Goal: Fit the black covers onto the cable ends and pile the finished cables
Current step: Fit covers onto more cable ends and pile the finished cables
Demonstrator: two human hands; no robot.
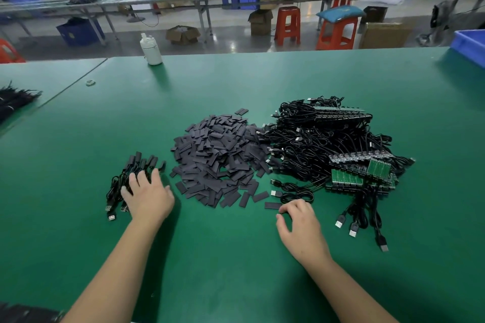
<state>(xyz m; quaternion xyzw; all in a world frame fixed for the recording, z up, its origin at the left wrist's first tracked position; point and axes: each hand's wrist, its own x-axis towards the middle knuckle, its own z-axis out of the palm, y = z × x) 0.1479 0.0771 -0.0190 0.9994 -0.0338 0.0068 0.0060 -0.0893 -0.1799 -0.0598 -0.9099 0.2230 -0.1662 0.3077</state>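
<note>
Finished cables [131, 178] lay in a small bundle at 9 o'clock of the cover heap, long axis running roughly 12 to 6: covered ends pointed to 12, bare USB plugs to 6. Left hand [147, 195] rested flat on the bundle, fingers fairly straight and spread, gripping nothing. Covers [217, 157], flat black rectangles, lay heaped mid-table with no common direction; strays trailed toward 5 o'clock. Uncovered cables [322, 144] sat tangled at 3 o'clock of the heap, touching it, with green circuit boards [346, 178] on their ends; several plugs hung out toward 5 o'clock. Right hand [299, 223] lay near the tangle's 7 o'clock edge, fingers loosely curled over the table [236, 257]; whether they pinched a cover, could not tell. White bottle [151, 50] stood at the table's far edge, 11 o'clock. Blue bin [469, 47] at 2 o'clock. No legible writing anywhere.
</note>
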